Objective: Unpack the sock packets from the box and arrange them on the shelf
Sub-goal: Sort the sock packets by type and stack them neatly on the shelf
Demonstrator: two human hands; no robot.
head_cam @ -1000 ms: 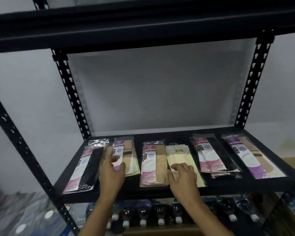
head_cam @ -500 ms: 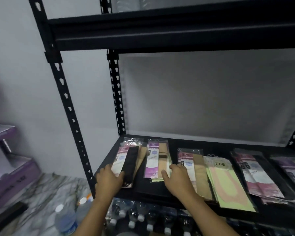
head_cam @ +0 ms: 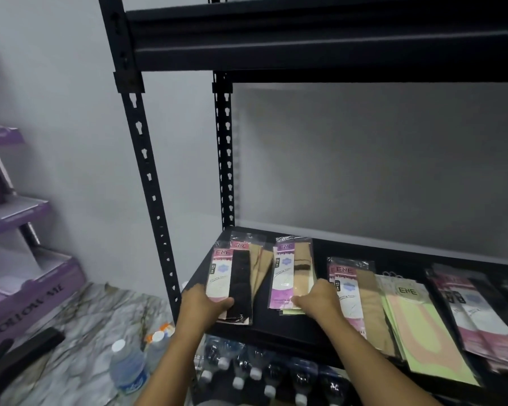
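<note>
Several stacks of ENE sock packets lie in a row on the black shelf board (head_cam: 364,247). My left hand (head_cam: 201,303) grips the near end of the leftmost stack (head_cam: 235,276), a black sock on top, thumb over it. My right hand (head_cam: 317,300) holds the near end of the second stack (head_cam: 291,268), a purple packet with a beige sock. To the right lie a pink packet with a beige sock (head_cam: 361,291), a yellow-green stack (head_cam: 417,323) jutting over the front edge, and pink packets (head_cam: 475,312). No box of packets is in sight.
Slotted black uprights (head_cam: 147,177) and an upper shelf (head_cam: 305,33) frame the bay. Capped water bottles (head_cam: 255,373) stand under the shelf, others (head_cam: 126,373) on the marble floor at left. A purple cardboard display stand (head_cam: 27,288) stands far left.
The view has swung left. My left hand went from the second stack to the leftmost one; my right hand went from the yellow-green packet to the second stack.
</note>
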